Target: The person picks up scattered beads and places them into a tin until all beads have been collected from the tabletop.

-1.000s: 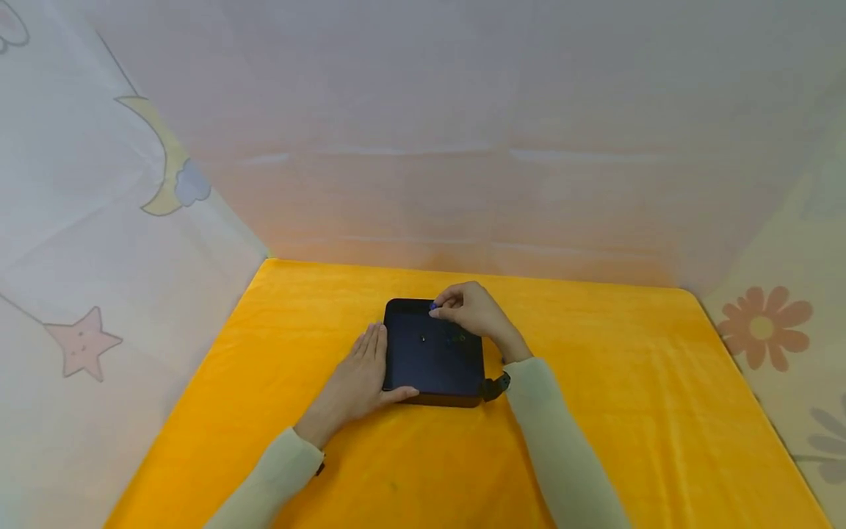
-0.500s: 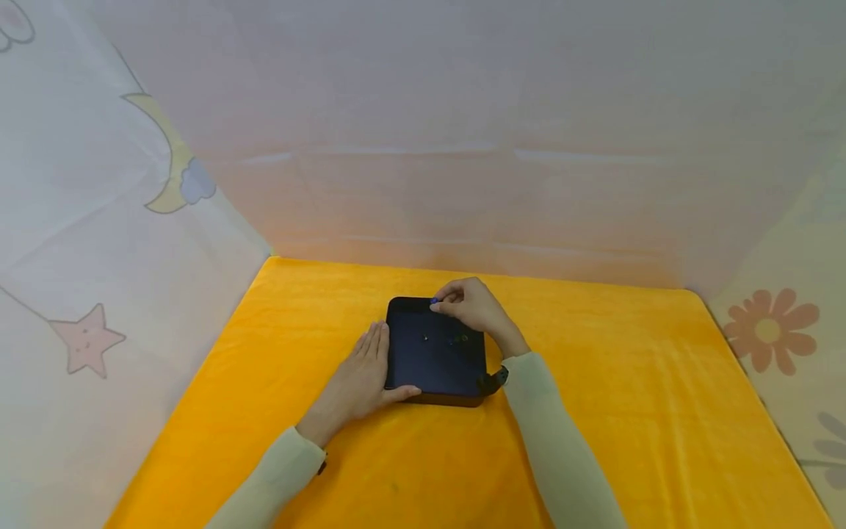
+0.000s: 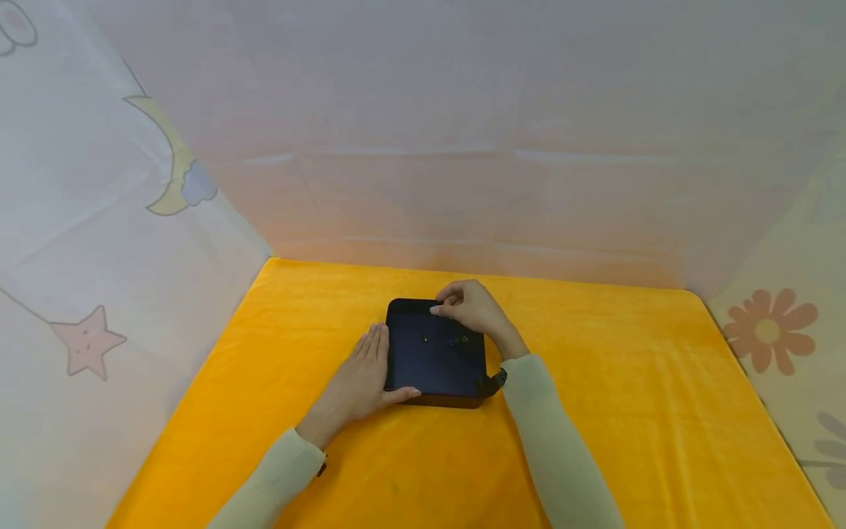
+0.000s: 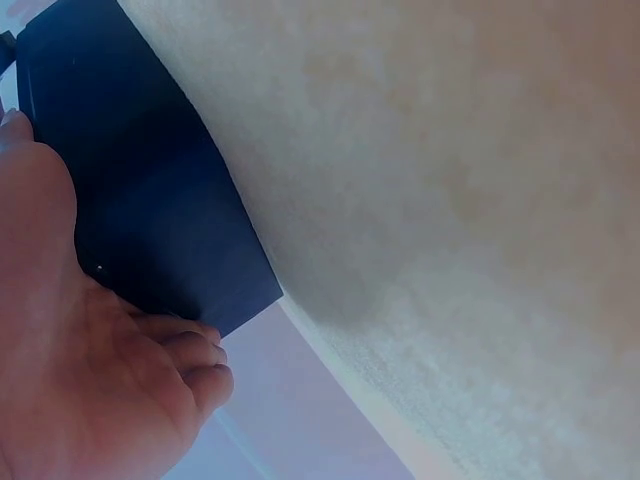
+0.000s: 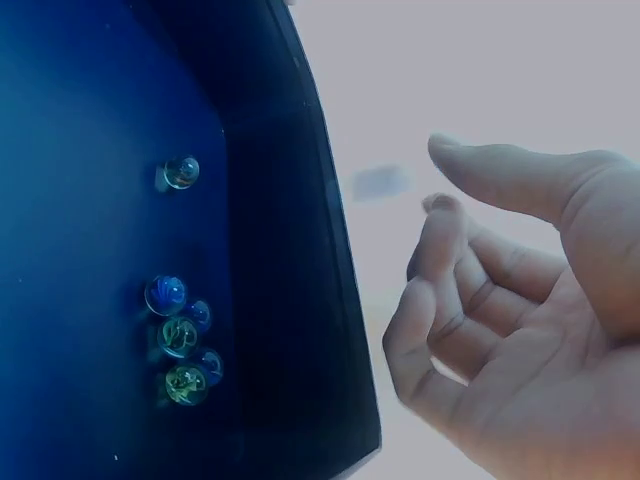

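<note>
A dark, square, shallow tray (image 3: 432, 371) lies on the yellow cloth. My left hand (image 3: 357, 382) rests against its left side with straight fingers, the thumb along the near edge. My right hand (image 3: 477, 308) is held above the tray's far edge. In the right wrist view its thumb and forefinger stand apart with nothing between them. Just off those fingertips shows a small blurred bluish streak (image 5: 380, 182). Inside the tray sit several glass marbles: a clear one (image 5: 182, 172) by itself, and a cluster with a blue marble (image 5: 166, 295) and a green-swirled marble (image 5: 186, 384).
Yellow cloth (image 3: 628, 404) covers the table around the tray. A pale printed backdrop (image 3: 423, 184) rises behind it and on both sides. A dark band (image 3: 494, 383) at my right wrist reaches close to the tray's near right corner.
The small blue marble seen between my right thumb and forefinger earlier no longer shows there; the fingers have parted. Both hands and the tray have otherwise hardly moved.
</note>
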Demonstrator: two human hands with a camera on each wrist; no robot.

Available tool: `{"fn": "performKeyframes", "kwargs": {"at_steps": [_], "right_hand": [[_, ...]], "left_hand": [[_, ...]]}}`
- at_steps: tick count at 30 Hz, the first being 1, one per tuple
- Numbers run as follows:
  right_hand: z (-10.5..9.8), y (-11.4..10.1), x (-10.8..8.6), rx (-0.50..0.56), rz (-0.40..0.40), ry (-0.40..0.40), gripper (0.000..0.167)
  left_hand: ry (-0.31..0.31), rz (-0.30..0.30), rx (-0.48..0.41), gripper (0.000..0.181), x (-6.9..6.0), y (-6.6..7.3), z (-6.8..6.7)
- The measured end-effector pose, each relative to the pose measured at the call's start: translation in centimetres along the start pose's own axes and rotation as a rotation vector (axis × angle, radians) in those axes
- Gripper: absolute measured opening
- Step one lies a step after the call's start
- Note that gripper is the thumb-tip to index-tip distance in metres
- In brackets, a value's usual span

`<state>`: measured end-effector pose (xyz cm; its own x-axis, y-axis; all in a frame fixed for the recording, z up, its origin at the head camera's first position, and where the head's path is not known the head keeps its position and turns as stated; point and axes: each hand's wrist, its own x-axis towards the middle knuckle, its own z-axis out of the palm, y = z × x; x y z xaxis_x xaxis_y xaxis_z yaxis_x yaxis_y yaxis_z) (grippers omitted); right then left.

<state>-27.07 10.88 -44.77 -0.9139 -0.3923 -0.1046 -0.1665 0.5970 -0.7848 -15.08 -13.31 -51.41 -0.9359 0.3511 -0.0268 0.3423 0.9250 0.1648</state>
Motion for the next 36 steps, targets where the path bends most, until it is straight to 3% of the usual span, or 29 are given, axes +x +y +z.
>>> {"fn": "performKeyframes", "kwargs": {"at_steps": [9,16,24,36], "right_hand": [[0.0,0.0,-0.3,-0.003,0.005,0.001,0.032],[-0.4,-0.1,-0.2,0.003,-0.036,0.007,0.032],[-1.0,1.4,-0.7,-0.005,-0.024,0.007,0.034],[-2.8,3.2,-2.9,-0.024,0.008,0.017,0.038]], "left_hand": [[0.002,-0.002,0.013,0.126,0.0,0.0,0.2],[0.023,-0.004,-0.006,0.126,0.3,-0.3,0.3],[-0.007,-0.005,-0.012,0.126,0.1,-0.5,0.7],[0.032,0.002,-0.004,0.124,0.4,-0.4,0.5]]}}
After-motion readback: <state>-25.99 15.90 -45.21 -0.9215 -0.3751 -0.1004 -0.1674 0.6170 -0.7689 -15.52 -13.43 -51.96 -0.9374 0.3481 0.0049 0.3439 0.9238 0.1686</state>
